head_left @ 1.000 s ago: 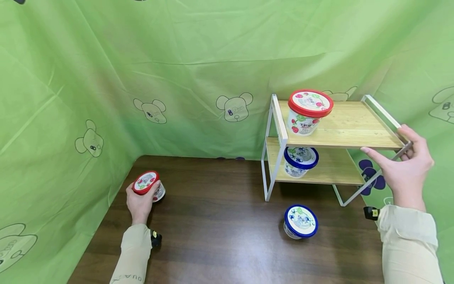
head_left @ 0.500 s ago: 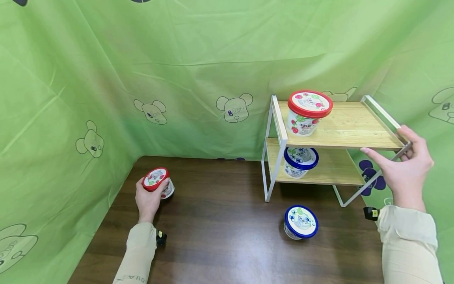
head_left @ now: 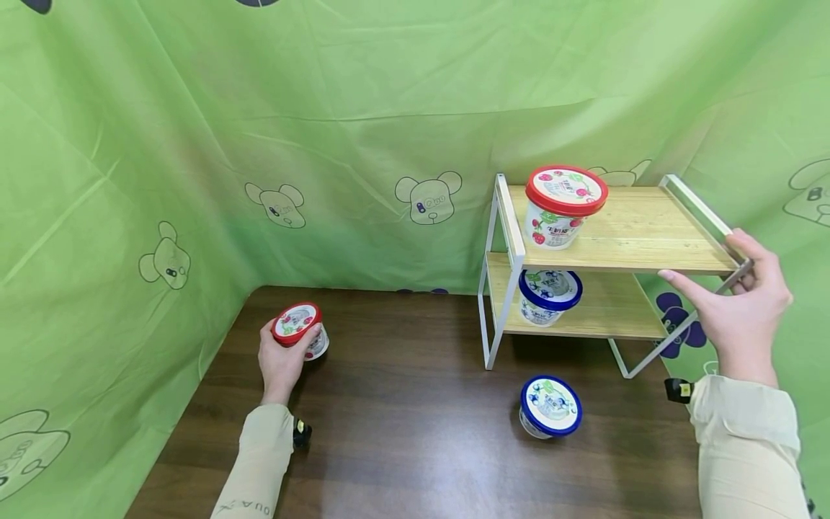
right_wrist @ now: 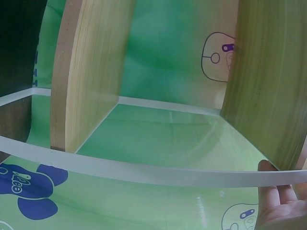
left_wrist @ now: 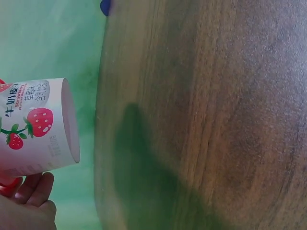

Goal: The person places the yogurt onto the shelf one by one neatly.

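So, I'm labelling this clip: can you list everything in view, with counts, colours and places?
Table: 1, dark brown, lower part of head view
Shelf unit: 1, pale wood with white frame, right side of table
Held tub: 1, white, red-lidded, in left hand
Upper tub: 1, white, red-lidded, on upper shelf
Lower tub: 1, white, blue-lidded, on lower shelf
Front tub: 1, white, blue-lidded, on table before shelf unit
Backdrop: 1, green, printed, behind and beside table
Wrist devices: 2, black, one per wrist
Sleeves: 2, cream, one per arm
Left hand: 1, bare, gripping held tub
Right hand: 1, bare, at shelf unit's right front corner
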Motion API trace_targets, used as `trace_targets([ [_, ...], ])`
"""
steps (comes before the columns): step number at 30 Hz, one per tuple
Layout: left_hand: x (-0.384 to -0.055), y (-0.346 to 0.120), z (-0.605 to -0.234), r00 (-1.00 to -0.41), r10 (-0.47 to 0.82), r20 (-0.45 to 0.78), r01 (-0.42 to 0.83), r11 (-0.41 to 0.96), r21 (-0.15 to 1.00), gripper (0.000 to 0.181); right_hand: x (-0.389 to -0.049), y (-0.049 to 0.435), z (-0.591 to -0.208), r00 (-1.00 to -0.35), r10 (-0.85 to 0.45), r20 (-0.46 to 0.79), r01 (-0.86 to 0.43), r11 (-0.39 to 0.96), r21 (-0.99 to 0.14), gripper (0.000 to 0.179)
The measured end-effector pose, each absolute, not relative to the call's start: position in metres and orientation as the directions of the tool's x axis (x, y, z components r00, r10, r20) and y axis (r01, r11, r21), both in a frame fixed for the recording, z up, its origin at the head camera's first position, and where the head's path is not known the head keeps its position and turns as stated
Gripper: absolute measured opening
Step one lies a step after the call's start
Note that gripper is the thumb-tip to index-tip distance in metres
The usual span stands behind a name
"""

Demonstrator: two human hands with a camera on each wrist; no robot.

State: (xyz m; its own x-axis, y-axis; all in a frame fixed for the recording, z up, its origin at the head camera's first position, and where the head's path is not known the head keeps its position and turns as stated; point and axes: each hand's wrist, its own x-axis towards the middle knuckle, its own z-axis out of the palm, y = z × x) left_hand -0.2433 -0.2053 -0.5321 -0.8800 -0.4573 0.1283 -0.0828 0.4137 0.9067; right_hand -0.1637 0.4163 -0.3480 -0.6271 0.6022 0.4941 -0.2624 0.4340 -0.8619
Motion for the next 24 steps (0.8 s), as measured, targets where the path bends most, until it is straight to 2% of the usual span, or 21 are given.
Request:
trace_targets([
  [24, -0.244, -0.193, -0.527, -0.905, -0.388, 0.174, -0.024, 0.455, 0.89, 0.096, -0.162, 0.415, -0.346, -0.625, 0.603, 0.495, -0.255, 0.442, -0.86, 0.084],
])
